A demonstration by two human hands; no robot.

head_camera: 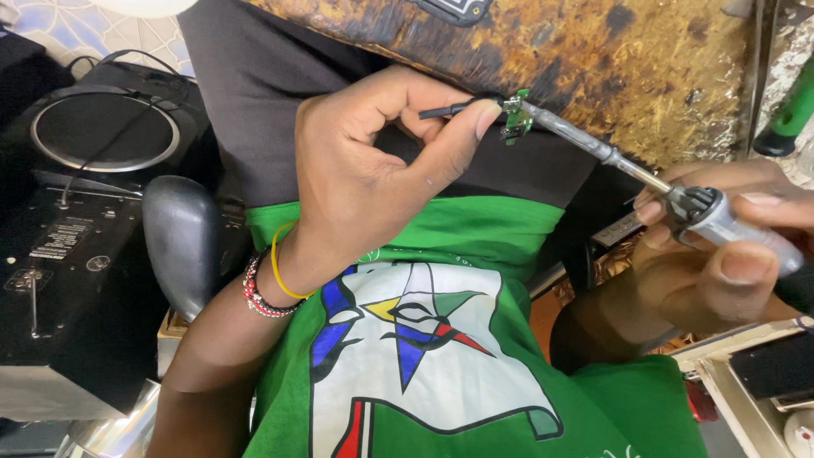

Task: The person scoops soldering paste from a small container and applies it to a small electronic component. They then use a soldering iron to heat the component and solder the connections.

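Observation:
My left hand pinches a small green circuit board between thumb and forefinger, with a black wire sticking out to the left. My right hand grips the grey handle of a soldering iron. The iron's metal tip touches the small board. Both hands are held over my lap, above a green printed shirt. A beaded bracelet and a yellow band circle my left wrist.
A scorched, stained wooden bench top runs along the top. A black speaker box and other black equipment sit at left, beside a dark rounded chair arm. A green tool handle lies at the right edge.

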